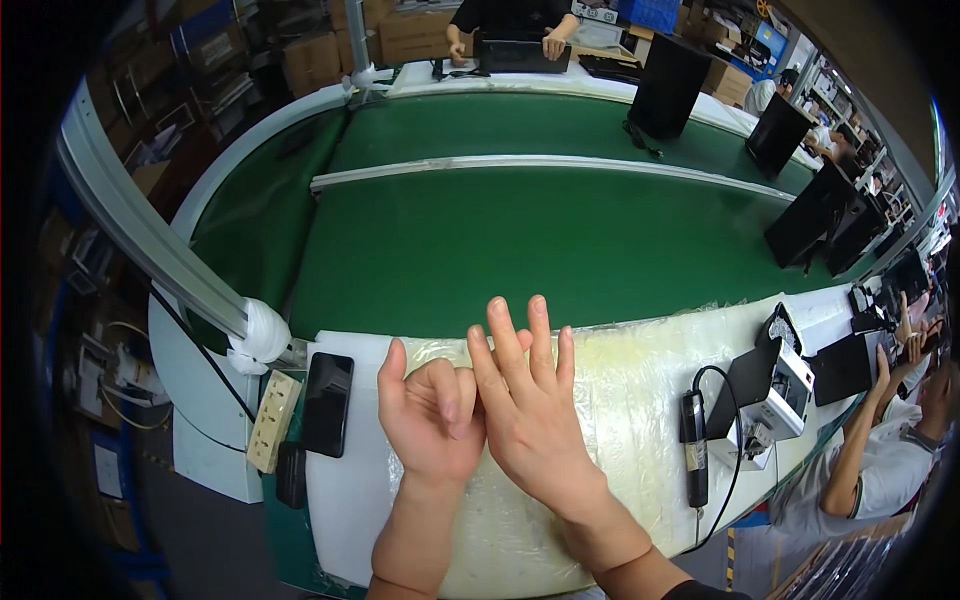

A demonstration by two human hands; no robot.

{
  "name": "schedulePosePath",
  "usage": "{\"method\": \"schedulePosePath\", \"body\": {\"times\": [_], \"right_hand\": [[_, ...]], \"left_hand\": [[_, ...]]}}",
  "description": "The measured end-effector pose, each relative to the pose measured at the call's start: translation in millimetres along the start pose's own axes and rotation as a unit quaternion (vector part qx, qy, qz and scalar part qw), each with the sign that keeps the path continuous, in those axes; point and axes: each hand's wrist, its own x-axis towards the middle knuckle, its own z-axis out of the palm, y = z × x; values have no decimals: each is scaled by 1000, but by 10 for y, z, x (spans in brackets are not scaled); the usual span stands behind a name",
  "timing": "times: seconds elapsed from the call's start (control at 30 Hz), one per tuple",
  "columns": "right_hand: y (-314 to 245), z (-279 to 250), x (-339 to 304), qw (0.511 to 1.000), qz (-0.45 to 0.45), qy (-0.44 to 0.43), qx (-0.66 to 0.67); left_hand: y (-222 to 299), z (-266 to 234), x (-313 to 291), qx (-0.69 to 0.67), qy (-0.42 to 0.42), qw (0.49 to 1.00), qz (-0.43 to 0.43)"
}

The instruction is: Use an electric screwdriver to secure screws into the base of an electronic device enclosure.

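Note:
My left hand is held over the plastic-covered white work surface, thumb stretched up and several fingers loosely curled toward the palm. Its right side meets my right hand, which shows its back with the fingers spread and pointing away from me. One fingertip shows behind the right hand's fingers; part of the left hand is hidden there. No object is visible in either hand. Left of my hands lies a black smartphone, beside a cream power strip and a small black case.
On the right lie a black electric screwdriver with a looped cord and a black-and-white boxy device. Beyond is a green conveyor belt with a metal divider rail. Black computer towers stand along it. Co-workers sit opposite and at right.

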Motion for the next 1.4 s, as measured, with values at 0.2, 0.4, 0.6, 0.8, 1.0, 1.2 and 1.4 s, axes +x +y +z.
{"method": "schedulePosePath", "body": {"times": [0.2, 0.4, 0.6, 0.8, 1.0, 1.2, 1.4], "right_hand": [[9, 17, 8, 1000, 6, 1, 28], [77, 123, 0, 999, 23, 4, 43], [85, 41, 37, 904, 114, 79, 404], [156, 52, 11, 654, 238, 143, 704], [174, 80, 16, 577, 290, 136, 752], [177, 86, 49, 498, 287, 95, 813], [182, 110, 32, 528, 315, 110, 780]], "left_hand": [[-14, 9, 3, 6, -3, 1000, 8], [-50, 47, 44, -47, -32, 998, 38], [-74, 88, 77, -116, -98, 987, 47], [-50, 107, 70, -194, -126, 973, -10], [-97, 101, 85, -221, -145, 964, -36], [-174, 42, 111, -187, -193, 962, -54], [-208, 38, 117, -172, -195, 963, -69]]}}
